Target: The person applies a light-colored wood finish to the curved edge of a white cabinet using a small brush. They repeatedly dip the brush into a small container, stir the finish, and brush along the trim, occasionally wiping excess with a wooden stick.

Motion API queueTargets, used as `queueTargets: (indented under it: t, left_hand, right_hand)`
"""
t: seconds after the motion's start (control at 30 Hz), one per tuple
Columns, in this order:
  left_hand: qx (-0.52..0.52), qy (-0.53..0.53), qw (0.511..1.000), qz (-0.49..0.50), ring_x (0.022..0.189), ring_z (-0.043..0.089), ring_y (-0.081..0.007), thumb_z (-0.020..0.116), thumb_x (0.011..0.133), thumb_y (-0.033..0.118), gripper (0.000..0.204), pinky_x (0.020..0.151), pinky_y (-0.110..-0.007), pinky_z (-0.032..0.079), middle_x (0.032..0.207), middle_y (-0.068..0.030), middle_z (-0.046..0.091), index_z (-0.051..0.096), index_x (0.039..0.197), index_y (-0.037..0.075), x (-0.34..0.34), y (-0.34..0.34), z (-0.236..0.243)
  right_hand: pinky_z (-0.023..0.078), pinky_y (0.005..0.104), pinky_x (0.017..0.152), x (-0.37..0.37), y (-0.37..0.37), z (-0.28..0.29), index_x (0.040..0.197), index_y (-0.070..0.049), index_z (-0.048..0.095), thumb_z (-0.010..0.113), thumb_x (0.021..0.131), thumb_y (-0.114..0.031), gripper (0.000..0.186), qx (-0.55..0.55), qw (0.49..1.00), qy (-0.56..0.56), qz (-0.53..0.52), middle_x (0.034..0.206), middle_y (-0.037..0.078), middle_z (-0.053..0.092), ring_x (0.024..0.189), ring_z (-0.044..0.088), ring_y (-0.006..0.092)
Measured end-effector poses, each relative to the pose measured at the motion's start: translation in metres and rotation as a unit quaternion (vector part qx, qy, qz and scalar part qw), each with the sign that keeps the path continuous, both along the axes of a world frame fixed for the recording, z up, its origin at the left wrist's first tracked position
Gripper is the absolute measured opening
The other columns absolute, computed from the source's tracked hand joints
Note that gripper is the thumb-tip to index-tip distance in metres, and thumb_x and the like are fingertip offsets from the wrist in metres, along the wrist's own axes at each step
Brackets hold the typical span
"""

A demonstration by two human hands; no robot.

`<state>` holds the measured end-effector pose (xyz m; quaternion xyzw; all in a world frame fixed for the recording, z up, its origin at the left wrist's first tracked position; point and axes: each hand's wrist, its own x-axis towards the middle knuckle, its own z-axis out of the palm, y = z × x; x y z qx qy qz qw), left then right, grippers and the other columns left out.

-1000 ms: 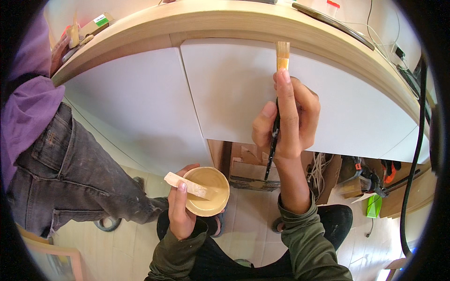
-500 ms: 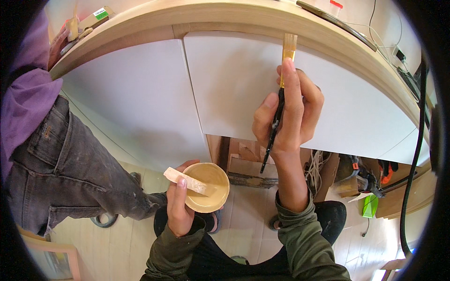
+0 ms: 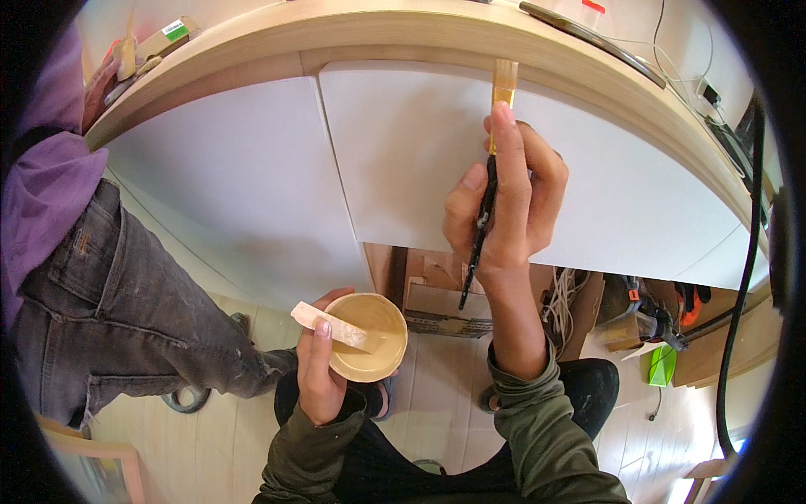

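Note:
My right hand (image 3: pixel 508 189) grips a flat paintbrush (image 3: pixel 482 227) with a black handle and a golden ferrule. Its bristles point up and away, at the lower edge of the curved wooden tabletop (image 3: pixel 403 29), just above a white cabinet panel (image 3: pixel 403 160). Whether the bristles touch the wood I cannot tell. Lower down, my left hand (image 3: pixel 321 370) is closed around a round cup (image 3: pixel 395 357) coated inside with pale yellow-beige paint. A flat wooden stick (image 3: pixel 332 326) leans in the cup, its upper end under my left thumb.
Another person in dark grey trousers (image 3: pixel 143 294) stands close on the left. Below the panels are a cardboard box (image 3: pixel 445 302), coiled white cables (image 3: pixel 564 307) and tools. A black cable (image 3: pixel 739 319) hangs at the right. A long dark object (image 3: pixel 592 44) lies on the tabletop.
My right hand and the brush have shifted slightly left along the edge. The whole view has also moved a little. My left hand still holds the cup and stick.

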<state>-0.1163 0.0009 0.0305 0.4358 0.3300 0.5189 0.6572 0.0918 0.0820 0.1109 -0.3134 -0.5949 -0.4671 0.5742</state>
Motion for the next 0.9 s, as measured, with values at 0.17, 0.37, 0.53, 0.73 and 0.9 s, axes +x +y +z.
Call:
queueTargets:
  t: [0.17,0.37,0.53,0.73,0.9]
  left_hand:
    - [0.015,0.019,1.0,0.006,0.091,0.068,-0.0316,0.036,0.099,0.046,0.061,0.058,-0.041,0.063,0.115,-0.0241,0.061,0.038,0.136,-0.002,-0.001,0.004,-0.009]
    - [-0.003,0.01,1.0,0.005,0.092,0.068,-0.0317,0.036,0.1,0.046,0.06,0.058,-0.041,0.063,0.115,-0.0241,0.061,0.038,0.136,-0.002,0.003,0.0,0.001]
    - [0.003,0.019,1.0,0.003,0.093,0.068,-0.032,0.035,0.1,0.045,0.06,0.059,-0.042,0.063,0.116,-0.0241,0.061,0.038,0.136,-0.002,0.003,0.001,-0.003]
    - [0.007,0.008,1.0,-0.007,0.092,0.068,-0.0323,0.036,0.1,0.045,0.06,0.058,-0.042,0.063,0.114,-0.0241,0.061,0.037,0.136,-0.003,0.002,0.002,-0.004]
    - [0.004,0.016,1.0,0.003,0.091,0.068,-0.0326,0.036,0.1,0.045,0.06,0.058,-0.043,0.062,0.114,-0.0242,0.06,0.037,0.136,-0.003,0.004,0.001,-0.003]
  right_hand:
    - [0.055,0.0303,0.074,-0.001,0.0,0.001,0.125,0.013,0.059,0.054,0.086,0.005,0.04,0.001,1.0,0.005,-0.001,0.106,0.02,0.059,0.088,0.062,0.023]
    - [0.055,0.0306,0.073,-0.002,0.001,0.0,0.124,0.014,0.059,0.054,0.087,0.005,0.039,0.008,1.0,0.008,0.005,0.104,0.021,0.059,0.086,0.062,0.0228]
    - [0.055,0.0303,0.072,-0.002,0.001,0.001,0.124,0.014,0.059,0.053,0.088,0.003,0.038,0.015,1.0,0.012,0.005,0.104,0.021,0.059,0.084,0.062,0.0219]
    - [0.055,0.0299,0.072,-0.002,0.001,-0.002,0.126,0.011,0.058,0.052,0.089,0.002,0.038,0.011,1.0,0.028,0.004,0.107,0.021,0.058,0.085,0.062,0.0209]
    - [0.051,0.0306,0.065,-0.003,0.003,-0.001,0.12,0.013,0.063,0.058,0.073,0.01,0.047,0.044,0.996,0.058,0.049,0.101,0.019,0.059,0.079,0.059,0.0237]
